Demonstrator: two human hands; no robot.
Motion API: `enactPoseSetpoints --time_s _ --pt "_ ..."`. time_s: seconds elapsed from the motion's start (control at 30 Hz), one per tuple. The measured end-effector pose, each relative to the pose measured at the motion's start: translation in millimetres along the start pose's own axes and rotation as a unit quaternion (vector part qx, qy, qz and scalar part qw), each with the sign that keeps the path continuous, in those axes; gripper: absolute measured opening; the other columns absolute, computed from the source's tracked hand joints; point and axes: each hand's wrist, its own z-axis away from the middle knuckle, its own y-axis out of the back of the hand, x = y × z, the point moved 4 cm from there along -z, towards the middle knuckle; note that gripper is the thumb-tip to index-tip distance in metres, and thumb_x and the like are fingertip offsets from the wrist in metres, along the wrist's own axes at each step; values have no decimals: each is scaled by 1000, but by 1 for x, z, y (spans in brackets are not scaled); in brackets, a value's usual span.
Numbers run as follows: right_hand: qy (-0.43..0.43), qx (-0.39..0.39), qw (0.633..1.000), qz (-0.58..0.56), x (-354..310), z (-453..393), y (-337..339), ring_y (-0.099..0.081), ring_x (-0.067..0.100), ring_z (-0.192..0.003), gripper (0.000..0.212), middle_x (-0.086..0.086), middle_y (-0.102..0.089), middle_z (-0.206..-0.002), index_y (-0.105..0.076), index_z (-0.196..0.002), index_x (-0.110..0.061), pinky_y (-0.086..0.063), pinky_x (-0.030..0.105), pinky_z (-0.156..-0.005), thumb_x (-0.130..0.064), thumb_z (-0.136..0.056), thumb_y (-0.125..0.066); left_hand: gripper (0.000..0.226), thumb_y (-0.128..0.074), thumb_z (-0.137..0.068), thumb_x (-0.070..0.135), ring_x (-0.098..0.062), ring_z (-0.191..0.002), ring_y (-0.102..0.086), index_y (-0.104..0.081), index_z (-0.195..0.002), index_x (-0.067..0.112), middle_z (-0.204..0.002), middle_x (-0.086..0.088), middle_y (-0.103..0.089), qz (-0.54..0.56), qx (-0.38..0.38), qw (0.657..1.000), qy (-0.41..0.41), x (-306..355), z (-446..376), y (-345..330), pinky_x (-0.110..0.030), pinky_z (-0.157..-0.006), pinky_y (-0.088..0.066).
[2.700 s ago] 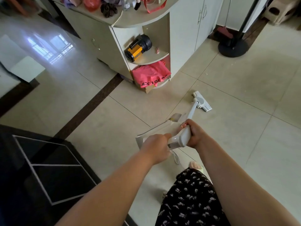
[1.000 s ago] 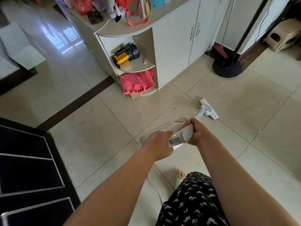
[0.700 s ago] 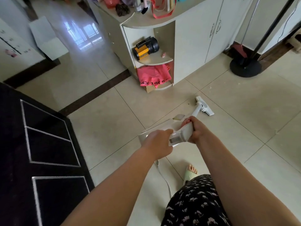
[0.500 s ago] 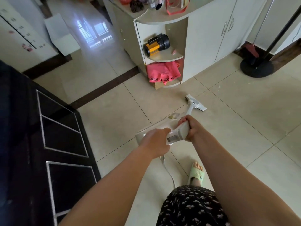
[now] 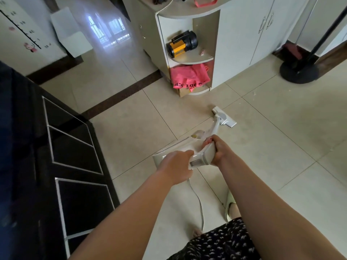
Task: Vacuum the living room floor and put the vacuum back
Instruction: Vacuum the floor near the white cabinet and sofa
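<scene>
**Both hands on the vacuum, nozzle flat on the tiles**

Down the left side of the frame runs a dark cabinet [image 5: 56,166] with pale lines framing its panels. Above it, in the upper left, a wall carries a height chart [image 5: 20,30], and a white box [image 5: 71,34] sits on the floor by that wall. A dark brown strip [image 5: 122,94] cuts across the beige tiled floor [image 5: 281,147] from there toward the top centre.

At top centre stands a pale cabinet [image 5: 236,44] with open corner shelves. A yellow and black lamp [image 5: 182,44] lies on the upper shelf, and a pink bag [image 5: 189,76] fills the lower one.

In the middle of the frame the left hand [image 5: 178,166] curls round the rear end of the white vacuum [image 5: 201,156], fingers wrapped under it. Just beside it, the right hand [image 5: 217,151] grips the handle further forward, thumb over the top. The two hands are close together, both clamped on the machine. From there the tube slopes away and down to the floor head [image 5: 224,119], which rests flat on the tiles right of centre, a little in front of the shelf corner. A white cord [image 5: 199,201] hangs from under the left hand toward the bottom of the frame.

At bottom centre a black patterned garment [image 5: 221,241] shows, with a foot in a pale green slipper [image 5: 230,203] just above it.

In the upper right a black round stand base [image 5: 298,72] sits on the floor, its pole rising out of the frame
</scene>
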Motion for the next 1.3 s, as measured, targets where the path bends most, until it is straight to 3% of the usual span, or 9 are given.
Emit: enactPoseSetpoints --time_s 0.27,0.5,0.7,1.0,1.17,1.3 --pt "-4 -5 1000 -8 -60 -12 0 -46 8 -35 27 -6 -45 -45 -40 -60 -18 -45 15 -41 -9 -83 -49 19 -57 -81 21 -27 -82 -57 -52 -100 20 -87 -5 -64 -39 -5 999 -20 33 -54 5 -28 -65 -32" --pt "-13 -13 999 -43 -129 -22 -17 -46 7 -36 18 -5 -47 -46 -44 -59 -17 -45 15 -43 -4 -67 -54 21 -58 -81 23 -26 -83 -58 -52 -100 21 -89 -4 -65 -47 -25 998 -31 60 -126 24 -28 -64 -33" --pt "-29 -36 997 -69 -177 -31 -29 -46 8 -37 22 -6 -46 -46 -40 -61 -20 -47 16 -46 -4 -65 -55 19 -59 -82 26 -28 -84 -60 -53 -99 22 -87 -3 -66 -67 -32 996 -47 77 -177 40 -32 -65 -42" --pt "-28 -50 991 -118 -213 -40 -49 -43 6 -41 19 -7 -45 -46 -43 -54 -16 -46 15 -47 -4 -63 -54 21 -55 -80 18 -29 -87 -60 -54 -100 21 -90 -5 -66 -98 -57 992 -60 89 -223 63 -30 -64 -36" --pt "-12 -42 991 -128 -224 -48 -64 -44 6 -40 21 -7 -45 -47 -45 -49 -14 -48 16 -47 -4 -64 -55 19 -56 -78 19 -28 -83 -60 -54 -96 25 -85 -2 -65 -91 -58 992 -64 79 -244 74 -30 -64 -41" --pt "-4 -42 989 -142 -231 -60 -83 -45 7 -42 22 -7 -45 -47 -44 -48 -14 -48 18 -56 -4 -65 -55 20 -57 -80 19 -25 -83 -60 -55 -99 25 -88 -2 -66 -111 -66 988 -81 66 -265 89 -30 -65 -42"
